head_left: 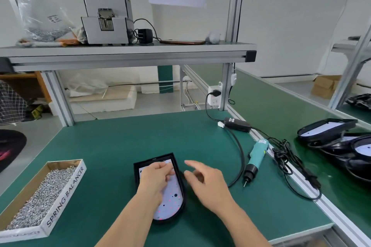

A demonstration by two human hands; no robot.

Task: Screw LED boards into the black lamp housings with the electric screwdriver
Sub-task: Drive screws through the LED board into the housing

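- The black lamp housing (170,220) lies flat on the green tabletop (120,146), near the middle of the near edge. It is a shallow tray, square at the far end and rounded at the near end.
- A white LED board (170,200) sits inside it, smooth, with dark holes and small red dots.
- The left hand (154,176) rests on the far half of the board. Its fingers (167,170) are curled together; I cannot tell whether they pinch anything.
- The right hand (208,182) hovers just right of the housing, its fingers (192,163) spread, loose and holding nothing.
- The teal electric screwdriver (257,156) lies near the right edge with its bit toward the near edge. Open mat lies between it and the right hand.
- Its black cable (241,158) curves across that gap to a black power adapter (237,124) by the far right corner.
- A long cardboard box (66,196) of small silver screws (40,196) sits along the left edge, well apart from the housing.
- Beyond an aluminium rail (301,178) on the right, more housings (331,132) are stacked.
- The far half of the tabletop is bare mat.
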